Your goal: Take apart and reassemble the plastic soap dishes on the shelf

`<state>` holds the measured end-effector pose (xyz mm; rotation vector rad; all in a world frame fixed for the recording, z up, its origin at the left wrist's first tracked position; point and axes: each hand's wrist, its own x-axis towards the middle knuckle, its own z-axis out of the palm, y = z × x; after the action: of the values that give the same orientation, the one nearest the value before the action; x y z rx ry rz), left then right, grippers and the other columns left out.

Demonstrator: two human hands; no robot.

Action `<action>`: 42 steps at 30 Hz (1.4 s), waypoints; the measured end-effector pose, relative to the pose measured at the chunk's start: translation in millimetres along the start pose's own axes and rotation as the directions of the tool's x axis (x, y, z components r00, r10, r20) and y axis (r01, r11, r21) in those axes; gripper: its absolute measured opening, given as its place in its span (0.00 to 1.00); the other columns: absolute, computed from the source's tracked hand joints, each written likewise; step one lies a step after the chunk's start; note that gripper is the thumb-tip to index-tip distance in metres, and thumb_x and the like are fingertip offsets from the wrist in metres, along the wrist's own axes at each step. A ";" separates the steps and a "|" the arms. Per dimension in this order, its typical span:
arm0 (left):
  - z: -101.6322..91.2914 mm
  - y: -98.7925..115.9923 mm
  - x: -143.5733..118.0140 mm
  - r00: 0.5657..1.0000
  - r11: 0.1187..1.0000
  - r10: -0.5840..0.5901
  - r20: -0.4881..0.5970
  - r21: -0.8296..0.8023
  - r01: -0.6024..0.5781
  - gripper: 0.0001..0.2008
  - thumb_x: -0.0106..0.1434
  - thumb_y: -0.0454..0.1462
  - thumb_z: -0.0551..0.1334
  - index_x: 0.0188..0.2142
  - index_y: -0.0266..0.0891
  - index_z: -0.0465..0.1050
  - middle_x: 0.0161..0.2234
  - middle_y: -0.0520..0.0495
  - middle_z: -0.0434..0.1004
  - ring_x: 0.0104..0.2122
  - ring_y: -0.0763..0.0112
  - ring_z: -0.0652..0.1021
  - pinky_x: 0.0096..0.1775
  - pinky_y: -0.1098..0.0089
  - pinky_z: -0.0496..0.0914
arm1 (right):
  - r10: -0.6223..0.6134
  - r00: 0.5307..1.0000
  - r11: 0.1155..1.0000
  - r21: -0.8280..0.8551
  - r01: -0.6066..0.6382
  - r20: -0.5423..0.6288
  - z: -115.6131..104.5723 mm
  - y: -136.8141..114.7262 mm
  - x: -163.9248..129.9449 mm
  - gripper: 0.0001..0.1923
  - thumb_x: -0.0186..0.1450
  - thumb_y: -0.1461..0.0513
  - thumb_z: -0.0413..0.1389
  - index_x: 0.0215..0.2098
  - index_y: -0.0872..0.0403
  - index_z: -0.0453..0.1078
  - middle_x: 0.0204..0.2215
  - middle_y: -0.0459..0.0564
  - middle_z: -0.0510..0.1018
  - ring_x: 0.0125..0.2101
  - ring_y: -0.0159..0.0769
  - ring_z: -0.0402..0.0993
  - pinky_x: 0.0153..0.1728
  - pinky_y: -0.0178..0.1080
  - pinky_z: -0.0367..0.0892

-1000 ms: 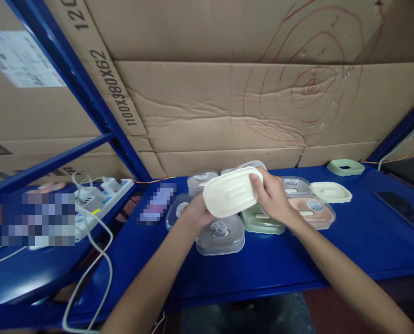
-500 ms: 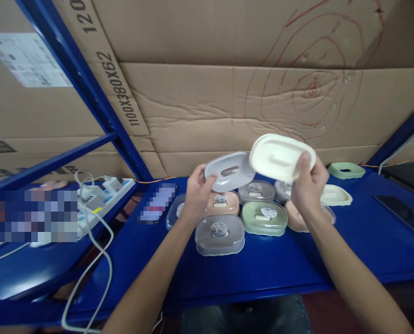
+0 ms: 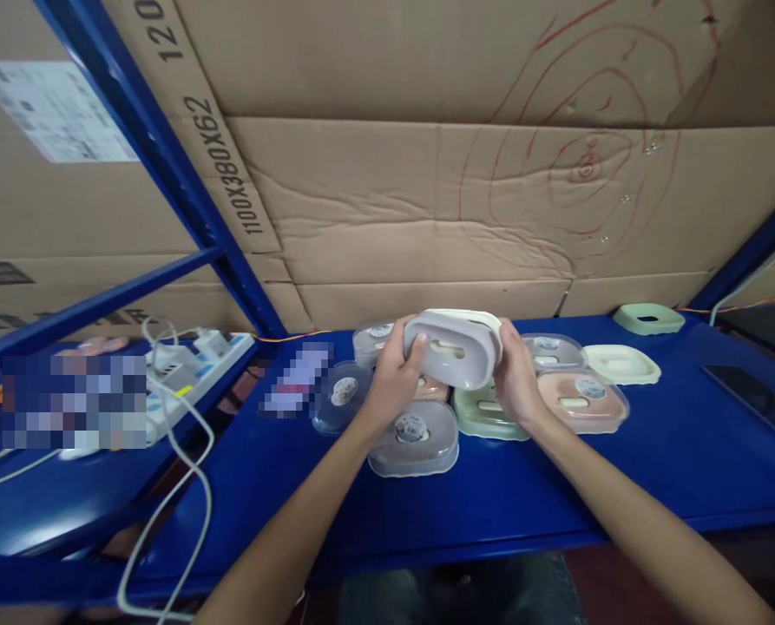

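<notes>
My left hand [image 3: 397, 369] is closed on a grey oval cover [image 3: 449, 360] with a slot in its middle, thumb on the front. Behind it sits a cream oval base [image 3: 484, 318], its rim showing at the top and right. My right hand [image 3: 515, 373] grips that base at its right edge. Cover and base are pressed together or nearly so; the cream ridge shows in the slot. Below them on the table lie several finished-looking oval cases with clear shells and round stickers, among them a grey one [image 3: 413, 441], a green one [image 3: 484, 421] and a pink one [image 3: 582, 402].
A loose cream base [image 3: 621, 364] and a green cover [image 3: 648, 318] lie on the blue table [image 3: 491, 503] at the right. A dark phone [image 3: 758, 399] is at far right. At left are a phone with a lit screen [image 3: 299, 379], a power strip [image 3: 231, 354] and white cables.
My hands have come together. The cream base moved left and down behind the grey cover, which moved right and down; before, the two were held side by side.
</notes>
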<state>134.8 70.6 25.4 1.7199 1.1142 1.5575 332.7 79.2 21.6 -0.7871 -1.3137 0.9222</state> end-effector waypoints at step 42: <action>-92.7 38.1 -2.2 0.996 0.794 0.082 0.020 0.604 -0.077 0.22 0.75 0.51 0.61 0.59 0.42 0.78 0.57 0.37 0.83 0.61 0.44 0.79 0.66 0.46 0.69 | 0.278 0.935 0.937 0.277 -0.213 -0.221 -15.0 -9.5 22.2 0.20 0.51 0.54 0.75 0.37 0.51 0.77 0.40 0.50 0.87 0.41 0.43 0.84 0.41 0.42 0.80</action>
<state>52.1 38.4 71.9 2.1880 1.6988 1.3274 349.0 95.4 38.3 -0.8550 -0.8639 1.1198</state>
